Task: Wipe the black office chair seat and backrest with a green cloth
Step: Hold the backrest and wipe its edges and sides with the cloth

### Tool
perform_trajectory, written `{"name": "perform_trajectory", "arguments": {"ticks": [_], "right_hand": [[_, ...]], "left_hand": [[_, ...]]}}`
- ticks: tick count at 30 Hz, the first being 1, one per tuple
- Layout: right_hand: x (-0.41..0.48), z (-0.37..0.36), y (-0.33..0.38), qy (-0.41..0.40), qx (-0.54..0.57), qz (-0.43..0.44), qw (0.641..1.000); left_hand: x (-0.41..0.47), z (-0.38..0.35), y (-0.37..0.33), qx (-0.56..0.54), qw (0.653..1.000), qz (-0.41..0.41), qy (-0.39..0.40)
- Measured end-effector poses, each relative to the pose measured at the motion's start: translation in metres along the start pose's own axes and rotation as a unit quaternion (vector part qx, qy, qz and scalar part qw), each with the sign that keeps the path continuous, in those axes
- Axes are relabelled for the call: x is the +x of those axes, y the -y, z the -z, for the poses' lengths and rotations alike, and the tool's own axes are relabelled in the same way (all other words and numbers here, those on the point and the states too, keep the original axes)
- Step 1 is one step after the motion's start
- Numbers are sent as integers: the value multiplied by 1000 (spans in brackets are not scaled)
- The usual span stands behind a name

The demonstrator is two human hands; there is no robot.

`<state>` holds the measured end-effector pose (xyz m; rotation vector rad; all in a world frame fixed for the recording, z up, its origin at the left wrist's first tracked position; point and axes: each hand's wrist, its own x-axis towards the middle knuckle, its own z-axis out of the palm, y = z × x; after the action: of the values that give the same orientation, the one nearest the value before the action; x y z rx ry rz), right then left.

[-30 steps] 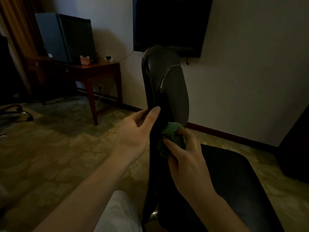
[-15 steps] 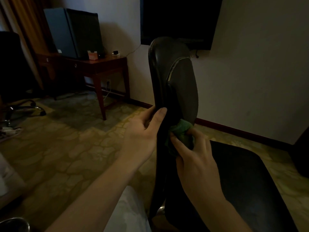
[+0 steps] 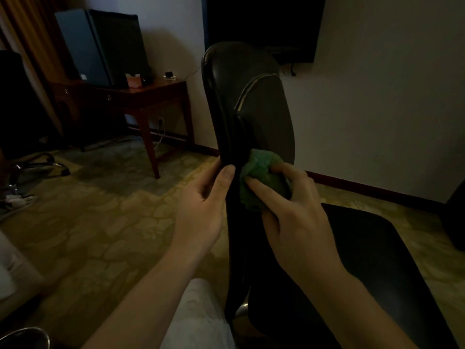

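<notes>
The black office chair stands side-on in front of me, its tall backrest (image 3: pixel 254 102) upright in the middle of the view and its seat (image 3: pixel 364 260) spreading to the lower right. My left hand (image 3: pixel 203 205) grips the backrest's rear edge, thumb on the near side. My right hand (image 3: pixel 292 217) holds a bunched green cloth (image 3: pixel 261 177) and presses it against the backrest's front face, low down near the edge. The cloth's lower part is hidden under my fingers.
A wooden desk (image 3: pixel 151 94) with a dark box and small items stands against the wall at left. A dark screen (image 3: pixel 264 23) hangs on the wall behind the chair. Another chair's base (image 3: pixel 37 165) lies at far left on patterned carpet.
My view has shifted, so the chair and desk sit a little further right. The right hand with the cloth has slid slightly up the backrest. The left hand keeps its grip.
</notes>
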<state>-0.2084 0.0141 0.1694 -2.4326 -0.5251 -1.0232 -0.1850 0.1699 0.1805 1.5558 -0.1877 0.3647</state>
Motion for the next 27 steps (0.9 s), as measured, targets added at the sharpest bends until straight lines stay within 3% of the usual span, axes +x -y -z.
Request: {"name": "perform_trajectory", "arguments": {"ticks": [11, 20, 27], "right_hand": [[-31, -19, -1, 61, -50, -40, 996], [11, 4, 12, -11, -33, -21, 999], [-19, -17, 6, 27, -49, -33, 998]], "left_hand": [[-13, 1, 19, 2, 1000, 8, -4], [-20, 2, 13, -18, 999, 25, 15], [-21, 2, 18, -33, 999, 23, 6]]}}
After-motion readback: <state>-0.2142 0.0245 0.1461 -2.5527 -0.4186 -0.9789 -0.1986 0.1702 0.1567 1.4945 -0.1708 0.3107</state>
